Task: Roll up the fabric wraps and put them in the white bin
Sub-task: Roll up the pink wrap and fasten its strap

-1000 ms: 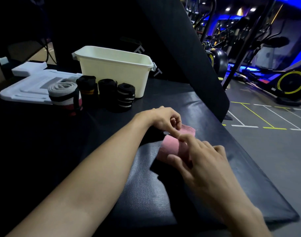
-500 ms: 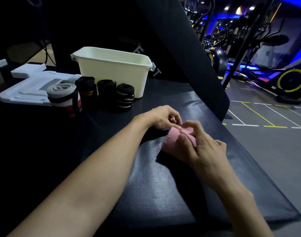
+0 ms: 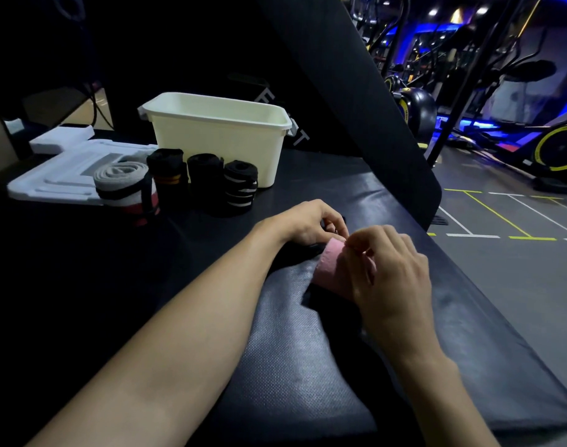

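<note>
- The pink wrap (image 3: 330,264), soft fabric partly rolled into a cylinder, lies mid-mat near the right edge of the textured black mat (image 3: 292,350), long axis running left-right.
- Left hand (image 3: 308,222) and right hand (image 3: 388,272) pinch it with curled fingers.
- Four rolled wraps (image 3: 179,182) stand before the smooth white bin (image 3: 221,140), near the far edge.

A gym at night: exercise bikes (image 3: 553,150) with yellow-rimmed wheels stand far right under blue lighting, the grey floor (image 3: 501,253) carries white and yellow lane markings, and a black padded counter (image 3: 308,350) fills the near ground.
</note>
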A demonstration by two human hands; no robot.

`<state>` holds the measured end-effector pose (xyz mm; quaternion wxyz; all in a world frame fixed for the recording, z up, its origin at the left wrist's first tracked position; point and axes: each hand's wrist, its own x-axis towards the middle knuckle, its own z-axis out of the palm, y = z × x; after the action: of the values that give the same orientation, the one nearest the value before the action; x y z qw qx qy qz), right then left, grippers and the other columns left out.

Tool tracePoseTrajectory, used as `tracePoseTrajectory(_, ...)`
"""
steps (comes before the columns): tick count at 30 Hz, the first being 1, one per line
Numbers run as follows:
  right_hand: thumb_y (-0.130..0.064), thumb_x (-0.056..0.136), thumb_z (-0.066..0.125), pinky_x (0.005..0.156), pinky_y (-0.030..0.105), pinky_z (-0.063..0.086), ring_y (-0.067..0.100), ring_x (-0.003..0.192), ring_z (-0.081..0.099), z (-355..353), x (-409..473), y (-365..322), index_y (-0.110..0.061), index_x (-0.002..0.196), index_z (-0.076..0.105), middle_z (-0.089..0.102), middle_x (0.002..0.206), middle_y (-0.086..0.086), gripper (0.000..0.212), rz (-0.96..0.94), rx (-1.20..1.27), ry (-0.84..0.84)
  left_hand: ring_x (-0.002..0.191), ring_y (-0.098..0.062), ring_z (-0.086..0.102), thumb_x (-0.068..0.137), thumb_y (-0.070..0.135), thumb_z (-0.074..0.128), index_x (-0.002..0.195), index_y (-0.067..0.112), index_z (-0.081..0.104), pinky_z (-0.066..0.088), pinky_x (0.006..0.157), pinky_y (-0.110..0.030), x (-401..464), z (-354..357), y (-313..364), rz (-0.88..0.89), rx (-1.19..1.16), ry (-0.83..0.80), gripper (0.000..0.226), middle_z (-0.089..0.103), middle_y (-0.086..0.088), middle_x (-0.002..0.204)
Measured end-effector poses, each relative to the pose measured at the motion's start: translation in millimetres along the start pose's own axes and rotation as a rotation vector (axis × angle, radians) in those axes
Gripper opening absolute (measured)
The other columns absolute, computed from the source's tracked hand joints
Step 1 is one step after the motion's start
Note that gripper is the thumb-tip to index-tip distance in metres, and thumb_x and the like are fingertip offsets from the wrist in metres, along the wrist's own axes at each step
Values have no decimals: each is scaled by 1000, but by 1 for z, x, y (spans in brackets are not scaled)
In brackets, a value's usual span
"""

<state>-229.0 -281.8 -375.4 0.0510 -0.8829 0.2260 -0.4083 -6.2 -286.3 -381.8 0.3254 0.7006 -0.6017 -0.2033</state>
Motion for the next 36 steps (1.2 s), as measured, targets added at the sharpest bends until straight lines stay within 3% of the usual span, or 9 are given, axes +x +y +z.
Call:
tracePoseTrajectory(6, -42, 95, 55, 78, 39, 38, 21, 91, 60, -3, -1, 2, -29, 99, 65, 63, 97, -8, 17, -28, -103, -30, 67, -7, 51, 86, 27, 77, 87, 33, 79, 45, 65, -24, -1, -1, 1, -31, -47, -11, 6, 59, 5, 74)
tracePoseTrajectory(14, -62, 70, 66, 96, 38, 39, 7, 134, 44, -4, -3, 21, -38, 148, 37, 48, 143, -17, 87, 11, -28, -325, 71, -1, 66, 87, 24, 78, 92, 26, 80, 56, 71, -27, -3, -1, 2, -53, -115, 84, 6, 79, 5, 88)
tracePoseTrajectory(16, -58, 71, 72, 92, 36, 36, 8, 131, 45, -1, -4, 24, -39, 146, 38, 48, 141, -18, 84, 23, -4, -310, 73, -5, 71, 88, 22, 77, 94, 24, 80, 57, 70, -30, -4, -2, 4, -50, -121, 87, 7, 79, 4, 90)
tracePoseTrajectory(20, -49, 76, 78, 81, 36, 33, 14, 115, 55, 3, -4, 24, -36, 136, 49, 57, 129, -13, 68, 32, -43, -223, 99, -16, 73, 93, 15, 69, 97, 26, 80, 56, 94, -36, -1, -7, 3, -28, -54, 77, 16, 79, 6, 98)
tracePoseTrajectory(23, -47, 68, 73, 80, 39, 40, 19, 109, 62, 1, -4, 25, -30, 133, 53, 63, 122, -8, 70, 55, -50, -156, 88, -12, 71, 101, 13, 61, 107, 11, 78, 55, 83, -25, -2, -10, 9, -10, -98, 19, 18, 78, -4, 99)
tracePoseTrajectory(26, -56, 63, 76, 85, 38, 53, 16, 98, 69, -9, -4, 26, -32, 132, 53, 70, 109, -13, 76, 252, 160, -65, 75, -3, 65, 110, 30, 47, 113, -1, 74, 50, 73, -17, -7, -9, 29, -14, -197, -19, 41, 74, -3, 93)
tracePoseTrajectory(30, -55, 61, 85, 78, 33, 58, 7, 87, 71, -20, -2, 39, -34, 126, 58, 71, 101, -12, 74, 483, 492, 51, 99, -14, 71, 105, 64, 26, 117, 21, 76, 52, 93, -35, -10, -15, 56, -67, -139, -92, 67, 77, 1, 110)
tracePoseTrajectory(33, -55, 58, 82, 70, 19, 54, 9, 85, 72, -32, -3, 50, -24, 118, 64, 74, 100, -4, 70, 591, 768, 159, 105, -11, 69, 100, 63, 45, 120, 23, 74, 51, 96, -34, -15, -21, 74, 67, -149, -110, 54, 76, 0, 112)
tracePoseTrajectory(36, -54, 54, 81, 66, 19, 55, 12, 78, 70, -41, -4, 57, -16, 116, 66, 76, 97, 2, 74, 688, 987, 208, 98, -7, 70, 93, 33, 75, 119, 12, 72, 55, 88, -27, -20, -21, 94, 215, -169, -98, 33, 76, -5, 108)
